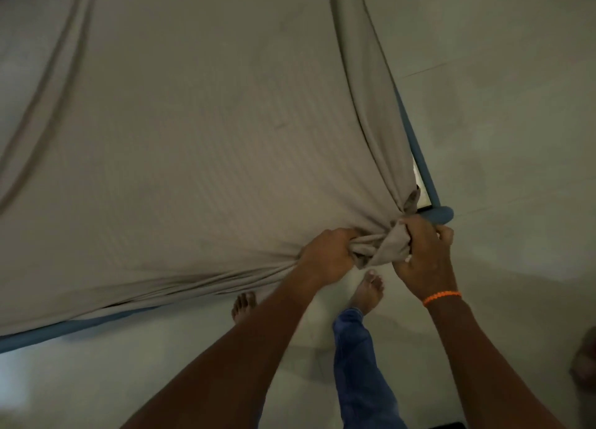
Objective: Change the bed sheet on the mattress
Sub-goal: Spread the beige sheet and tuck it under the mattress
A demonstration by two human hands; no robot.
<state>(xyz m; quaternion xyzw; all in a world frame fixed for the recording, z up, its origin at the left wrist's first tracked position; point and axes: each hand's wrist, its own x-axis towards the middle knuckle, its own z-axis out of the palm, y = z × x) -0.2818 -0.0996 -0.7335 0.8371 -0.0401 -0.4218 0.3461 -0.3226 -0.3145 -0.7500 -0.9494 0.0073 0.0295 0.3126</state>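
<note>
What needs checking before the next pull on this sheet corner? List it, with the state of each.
1. Left hand grips the bunched grey striped bed sheet: ok.
2. Right hand grips the same bunch: ok.
3. Sheet corner free of the blue padded bed frame corner: cannot tell; cloth is gathered right beside it.
4. Sheet flat: not ok; long folds run along the left and right sides.
5. Bare feet off the cloth: ok, on pale floor.

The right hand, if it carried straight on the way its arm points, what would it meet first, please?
Most likely the rounded blue padded corner of the bed frame, just beyond the right hand, which has its grip on the bunched grey striped bed sheet. Depth is unclear, so it might pass above it.
</note>
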